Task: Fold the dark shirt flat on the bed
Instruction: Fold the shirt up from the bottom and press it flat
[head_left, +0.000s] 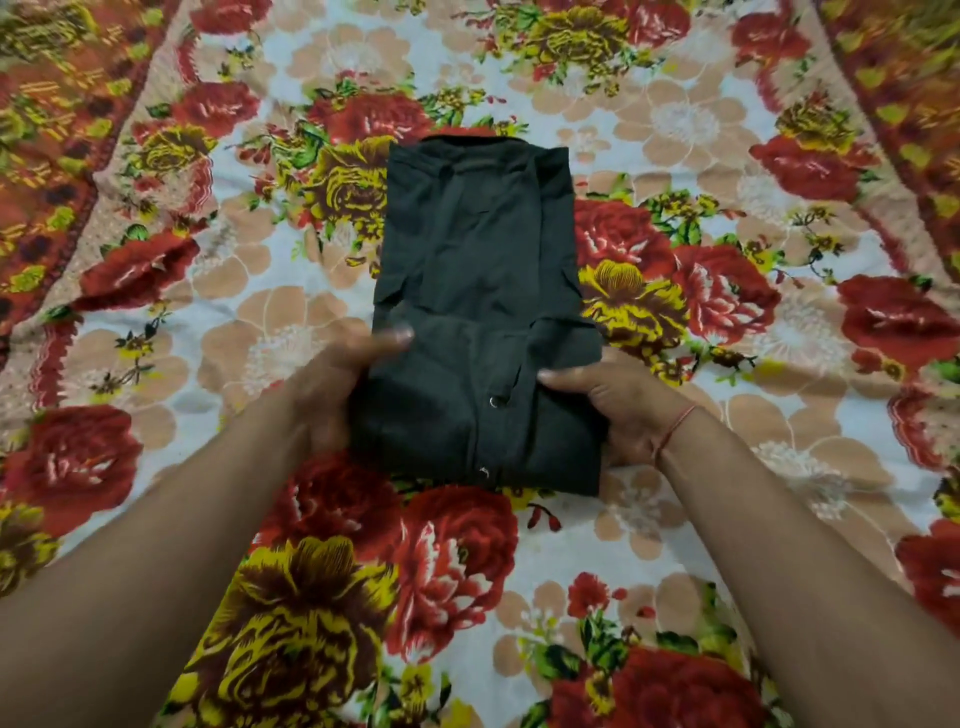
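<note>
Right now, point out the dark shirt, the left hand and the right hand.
dark shirt (478, 270): head view, middle of the folded fabric.
left hand (332, 395): head view, back of the hand at the shirt's left edge.
right hand (618, 405): head view, back of the hand at the shirt's right edge.

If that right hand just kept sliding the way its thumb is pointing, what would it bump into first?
The right hand points inward across the near end of the dark shirt, which it already grips. Going straight on, it would push into the shirt's folded layers and then probably meet the left hand on the opposite edge.
</note>
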